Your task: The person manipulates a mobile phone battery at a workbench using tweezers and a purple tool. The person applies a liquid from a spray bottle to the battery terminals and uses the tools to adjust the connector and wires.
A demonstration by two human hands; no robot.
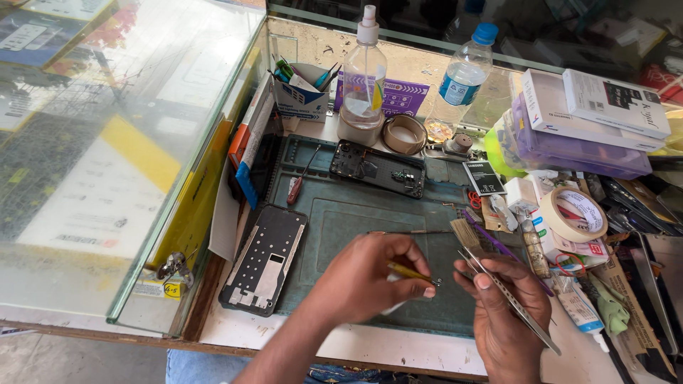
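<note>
Over the green work mat point(370, 220), the left hand point(366, 281) is pinching a thin yellow-handled tool point(407, 272) between thumb and fingers, its tip meeting the tip of the metal tweezers point(501, 291) that the right hand point(509, 320) is gripping closed around their shaft. Whatever sits between the two tips is too small to make out. Working well here is likely calling for both wrists braced low and only the fingertips moving, so that the tips are staying together above the mat rather than off its edge. Room is lying open on the mat ahead of the hands, up to the opened phone body point(377, 169); a phone back frame point(265, 259) is lying well apart on the left. Clutter is crowding the right, where a small brush point(466, 233) and a tape roll point(573, 213) are sitting near the tweezer hand.
</note>
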